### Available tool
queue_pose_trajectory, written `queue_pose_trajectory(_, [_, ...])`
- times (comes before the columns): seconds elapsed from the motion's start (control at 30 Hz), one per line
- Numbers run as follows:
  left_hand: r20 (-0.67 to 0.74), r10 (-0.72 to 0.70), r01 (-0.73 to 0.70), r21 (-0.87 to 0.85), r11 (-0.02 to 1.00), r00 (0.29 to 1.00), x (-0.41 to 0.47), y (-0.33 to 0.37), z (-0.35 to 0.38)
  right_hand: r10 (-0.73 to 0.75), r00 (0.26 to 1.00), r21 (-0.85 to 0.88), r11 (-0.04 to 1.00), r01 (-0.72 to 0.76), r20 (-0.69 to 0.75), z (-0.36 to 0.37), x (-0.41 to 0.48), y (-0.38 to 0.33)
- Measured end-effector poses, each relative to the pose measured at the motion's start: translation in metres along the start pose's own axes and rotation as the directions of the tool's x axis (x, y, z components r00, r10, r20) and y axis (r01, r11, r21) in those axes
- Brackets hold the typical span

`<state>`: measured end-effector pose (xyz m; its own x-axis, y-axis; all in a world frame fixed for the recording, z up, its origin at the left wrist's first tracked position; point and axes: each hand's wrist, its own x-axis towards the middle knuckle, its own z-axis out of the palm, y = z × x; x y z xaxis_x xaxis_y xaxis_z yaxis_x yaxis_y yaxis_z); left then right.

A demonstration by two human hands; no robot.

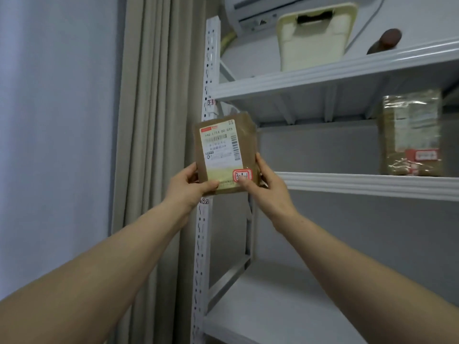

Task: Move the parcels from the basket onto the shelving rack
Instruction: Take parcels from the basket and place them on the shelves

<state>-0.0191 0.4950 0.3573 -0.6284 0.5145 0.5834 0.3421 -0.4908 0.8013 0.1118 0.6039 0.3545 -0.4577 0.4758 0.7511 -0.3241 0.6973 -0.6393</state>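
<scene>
Head view: at far left a beige curtain [154,145] hangs close beside the rack's perforated upright [211,70]. The left hand [188,184] pinches the lower left corner of a brown labelled parcel [223,155], thumb on its face. The right hand [269,188] grips the lower right corner, thumb by the red sticker. The parcel is upright in the air in front of that upright, not yet shelved. Further right a taped parcel [411,132] already stands on the middle shelf [360,184], so at least one is placed. The basket is out of view, so the remainder cannot be told. Bare shelf between the upright and the taped parcel looks roomy, but the held parcel must likely clear the upright, the shelf lip and the beam above.
</scene>
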Motion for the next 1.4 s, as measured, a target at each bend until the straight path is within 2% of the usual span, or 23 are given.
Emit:
queue_pose_trajectory(0.1, [-0.019, 0.05, -0.048, 0.077, 0.996, 0.999, 0.032, 0.006, 0.011, -0.042, 0.999, -0.121, 0.992, 0.04, -0.008, -0.005, 0.039, 0.007])
queue_pose_trajectory(0.33, [0.032, 0.121, -0.125, 0.28, 0.952, 0.992, 0.104, -0.002, 0.026, -0.085, 0.996, -0.266, 0.961, 0.076, -0.024, -0.005, 0.097, 0.027])
queue_pose_trajectory(0.53, [0.079, 0.231, -0.242, 0.441, 0.864, 0.97, 0.163, -0.028, 0.033, -0.076, 0.992, -0.474, 0.88, 0.018, -0.102, 0.011, 0.141, 0.054])
queue_pose_trajectory(0.63, [0.12, 0.228, -0.258, 0.431, 0.865, 0.966, 0.188, -0.048, 0.032, -0.018, 0.994, -0.619, 0.784, -0.055, -0.111, 0.021, 0.159, 0.07])
queue_pose_trajectory(0.73, [0.167, 0.205, -0.26, 0.466, 0.846, 0.964, 0.205, -0.065, 0.03, 0.046, 0.989, -0.683, 0.718, -0.131, -0.14, 0.028, 0.17, 0.083])
queue_pose_trajectory(0.93, [0.275, 0.249, -0.369, 0.624, 0.688, 0.929, 0.221, -0.082, 0.027, 0.066, 0.981, -0.718, 0.673, -0.178, -0.181, 0.034, 0.182, 0.094])
queue_pose_trajectory(1.1, [0.407, 0.368, -0.543, 0.705, 0.457, 0.836, 0.217, -0.099, 0.021, 0.099, 0.985, -0.771, 0.612, -0.173, -0.141, 0.033, 0.192, 0.098])
queue_pose_trajectory(1.4, [0.412, 0.356, -0.53, 0.77, 0.357, 0.839, 0.215, -0.11, 0.021, 0.154, 0.981, -0.796, 0.575, -0.187, -0.118, 0.035, 0.202, 0.102])
